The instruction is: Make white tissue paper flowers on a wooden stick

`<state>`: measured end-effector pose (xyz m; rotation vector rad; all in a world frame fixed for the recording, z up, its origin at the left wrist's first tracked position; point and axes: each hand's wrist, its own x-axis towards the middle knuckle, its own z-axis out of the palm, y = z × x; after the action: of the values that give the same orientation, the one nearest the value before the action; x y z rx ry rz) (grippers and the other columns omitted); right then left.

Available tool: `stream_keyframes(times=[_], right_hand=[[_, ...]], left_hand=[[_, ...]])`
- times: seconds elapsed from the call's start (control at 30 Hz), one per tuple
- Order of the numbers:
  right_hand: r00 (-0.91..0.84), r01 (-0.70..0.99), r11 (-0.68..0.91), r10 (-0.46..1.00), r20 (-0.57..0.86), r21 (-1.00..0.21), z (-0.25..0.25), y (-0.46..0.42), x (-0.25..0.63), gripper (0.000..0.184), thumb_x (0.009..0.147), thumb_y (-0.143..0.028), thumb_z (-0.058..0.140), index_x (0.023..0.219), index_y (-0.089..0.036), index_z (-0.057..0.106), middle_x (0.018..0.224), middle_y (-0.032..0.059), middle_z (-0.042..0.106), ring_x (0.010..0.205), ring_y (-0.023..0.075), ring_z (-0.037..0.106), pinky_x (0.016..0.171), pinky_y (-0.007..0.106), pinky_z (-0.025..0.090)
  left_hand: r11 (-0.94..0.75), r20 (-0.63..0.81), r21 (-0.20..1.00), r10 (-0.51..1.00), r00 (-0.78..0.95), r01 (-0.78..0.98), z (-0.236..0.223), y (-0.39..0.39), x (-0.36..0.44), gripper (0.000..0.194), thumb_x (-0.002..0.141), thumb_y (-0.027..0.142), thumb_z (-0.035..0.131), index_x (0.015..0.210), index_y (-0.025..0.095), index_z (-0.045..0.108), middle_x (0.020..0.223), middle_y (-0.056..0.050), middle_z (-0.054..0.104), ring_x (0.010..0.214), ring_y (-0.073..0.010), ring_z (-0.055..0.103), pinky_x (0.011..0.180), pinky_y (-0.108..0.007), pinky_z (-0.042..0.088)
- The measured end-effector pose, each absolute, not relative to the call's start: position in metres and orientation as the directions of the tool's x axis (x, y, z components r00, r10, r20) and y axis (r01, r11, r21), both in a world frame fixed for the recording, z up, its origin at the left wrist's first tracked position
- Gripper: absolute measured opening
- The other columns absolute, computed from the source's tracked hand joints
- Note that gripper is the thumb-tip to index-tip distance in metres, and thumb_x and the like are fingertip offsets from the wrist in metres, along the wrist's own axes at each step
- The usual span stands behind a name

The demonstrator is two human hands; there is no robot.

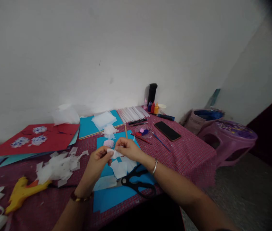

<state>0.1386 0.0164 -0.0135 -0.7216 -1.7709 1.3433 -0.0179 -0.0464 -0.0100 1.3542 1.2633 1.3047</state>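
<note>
Working close over the blue sheet (113,195), we see both hands nearly meeting, with the left hand (100,157) and the right hand (127,149) each pinching, between thumb and fingertips, the same small white piece (116,154). Holding it from two sides probably suits something so thin, since one hand can steady it while the other works (whether it is being folded or torn, we cannot tell). More white pieces (119,168) lie flat just nearer to us, presumably for easy reach, and the scissors (138,170) rest beside them with their black handles to the right, which should make them simple to pick up. To our left, a loose heap of white scraps (55,169) sits beside the yellow glue gun (21,193), while the paint palette (141,136) lies farther back on the worktop (186,150), likely to keep its colours off the white pieces
</note>
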Motion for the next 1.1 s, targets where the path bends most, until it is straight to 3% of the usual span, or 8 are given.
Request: stream_keyframes(times=[0.2, 0.4, 0.67, 0.8, 1.1], right_hand=[[-0.628, 0.023, 0.293, 0.748, 0.214, -0.956, -0.016, 0.014, 0.141, 0.016, 0.077, -0.03, 0.058, 0.076, -0.016, 0.051, 0.059, -0.0056, 0.047, 0.05, 0.0061, 0.04, 0.045, 0.017, 0.03], [-0.591, 0.033, 0.304, 0.774, 0.227, -0.952, -0.017, 0.013, 0.14, 0.012, 0.078, -0.027, 0.057, 0.076, -0.016, 0.051, 0.057, -0.0062, 0.045, 0.05, 0.0063, 0.039, 0.046, 0.017, 0.03], [-0.584, 0.059, 0.322, 0.779, 0.229, -0.945, -0.016, 0.014, 0.139, 0.011, 0.075, -0.025, 0.058, 0.075, -0.016, 0.052, 0.058, -0.0062, 0.045, 0.05, 0.0069, 0.038, 0.046, 0.018, 0.029], [-0.508, 0.101, 0.36, 0.82, 0.263, -0.927, -0.013, 0.015, 0.14, 0.006, 0.073, -0.018, 0.056, 0.071, -0.016, 0.051, 0.059, -0.006, 0.045, 0.052, 0.0069, 0.038, 0.048, 0.018, 0.03], [-0.606, -0.023, 0.278, 0.76, 0.234, -0.96, -0.011, 0.01, 0.142, 0.015, 0.076, -0.028, 0.059, 0.076, -0.016, 0.05, 0.056, -0.007, 0.045, 0.047, 0.006, 0.038, 0.044, 0.017, 0.03]], left_hand=[[-0.141, 0.155, 0.983, 0.981, -0.117, 0.117, -0.01, -0.044, -0.02, 0.02, 0.077, 0.033, 0.063, 0.066, 0.017, 0.056, 0.048, 0.007, 0.05, 0.046, -0.0082, 0.044, 0.047, -0.019, 0.035], [-0.147, 0.17, 0.962, 0.982, -0.085, 0.231, -0.016, -0.043, -0.017, 0.011, 0.075, 0.028, 0.062, 0.075, 0.019, 0.056, 0.048, 0.008, 0.05, 0.044, -0.0092, 0.046, 0.045, -0.019, 0.035], [-0.226, 0.284, 0.898, 0.953, -0.105, 0.378, -0.016, -0.044, -0.014, 0.012, 0.072, 0.026, 0.064, 0.067, 0.018, 0.057, 0.048, 0.008, 0.044, 0.045, -0.0079, 0.04, 0.044, -0.018, 0.029], [-0.18, 0.222, 0.941, 0.967, -0.122, 0.286, -0.012, -0.046, -0.017, 0.013, 0.076, 0.03, 0.062, 0.073, 0.019, 0.056, 0.049, 0.007, 0.049, 0.046, -0.0097, 0.047, 0.046, -0.019, 0.035], [-0.168, 0.17, 0.985, 0.981, -0.089, 0.034, -0.005, -0.048, -0.023, 0.022, 0.081, 0.033, 0.057, 0.066, 0.018, 0.053, 0.051, 0.006, 0.051, 0.048, -0.0093, 0.046, 0.049, -0.02, 0.038]])
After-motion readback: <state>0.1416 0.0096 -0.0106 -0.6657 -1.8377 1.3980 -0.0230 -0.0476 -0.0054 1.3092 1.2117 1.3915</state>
